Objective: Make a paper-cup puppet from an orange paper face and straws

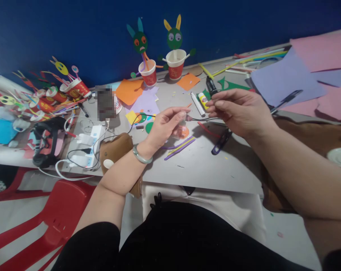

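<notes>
My left hand (167, 126) is raised over the table with thumb and fingers pinched. Something see-through shows at its fingertips, too blurred to name. My right hand (235, 111) faces it, fingertips pressed together; whatever they hold, if anything, is hidden. A thin black cable (205, 119) passes between the two hands. Below the left hand are an orange round piece (184, 132) and purple and yellow strips (180, 148). Close to the right hand lie a white marker (198, 104), a yellow glue stick (203, 101), a black marker (210, 84) and a dark purple-handled tool (220, 142).
Two red paper cups (176, 71) with green paper heads stand at the back. Orange paper (127, 91) and purple sheets (286, 77) lie around. At left are a power strip (95, 145), a black headset (47, 139), several decorated cups and a red chair (67, 203).
</notes>
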Tool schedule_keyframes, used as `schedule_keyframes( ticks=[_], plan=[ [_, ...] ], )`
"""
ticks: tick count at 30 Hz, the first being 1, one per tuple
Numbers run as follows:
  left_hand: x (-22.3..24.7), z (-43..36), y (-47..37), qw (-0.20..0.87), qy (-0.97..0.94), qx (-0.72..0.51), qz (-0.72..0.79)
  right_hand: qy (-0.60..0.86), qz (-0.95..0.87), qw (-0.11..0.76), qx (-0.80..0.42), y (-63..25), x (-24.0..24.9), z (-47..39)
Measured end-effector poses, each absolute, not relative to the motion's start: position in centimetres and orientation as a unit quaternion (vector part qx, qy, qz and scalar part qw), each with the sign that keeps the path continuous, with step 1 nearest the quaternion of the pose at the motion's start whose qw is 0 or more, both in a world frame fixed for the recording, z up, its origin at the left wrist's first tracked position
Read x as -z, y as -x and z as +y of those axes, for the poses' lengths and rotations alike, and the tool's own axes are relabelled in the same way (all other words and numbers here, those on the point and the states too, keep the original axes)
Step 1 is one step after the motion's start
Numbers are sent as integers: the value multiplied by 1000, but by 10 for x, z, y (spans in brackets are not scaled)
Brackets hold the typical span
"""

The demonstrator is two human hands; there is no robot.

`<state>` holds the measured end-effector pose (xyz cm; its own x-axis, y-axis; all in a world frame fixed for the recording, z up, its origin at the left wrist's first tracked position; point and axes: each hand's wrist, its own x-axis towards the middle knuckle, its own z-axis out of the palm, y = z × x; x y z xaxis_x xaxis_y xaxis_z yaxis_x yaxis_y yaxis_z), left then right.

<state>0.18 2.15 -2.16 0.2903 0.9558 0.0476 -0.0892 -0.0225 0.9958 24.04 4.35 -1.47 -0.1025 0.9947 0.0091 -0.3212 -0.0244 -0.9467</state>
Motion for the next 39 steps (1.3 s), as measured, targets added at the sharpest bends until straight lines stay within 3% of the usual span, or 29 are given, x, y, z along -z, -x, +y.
schedule_keyframes(
  ticks=[8,13,21,28,39],
  plan=[
    [38,21,0,274,-713,-491,418,391,-520,400,-646,-223,11,15],
    [39,21,3,189,-758,-475,404,363,-545,320,-685,-212,12,5],
    [49,23,5,226,-760,-438,424,308,-455,372,-748,-221,-11,8],
    [45,22,6,259,-795,-345,426,332,-409,509,-681,-252,-37,26],
    [34,17,-1,386,-738,-337,439,298,-470,466,-688,-238,-36,16]
  ],
)
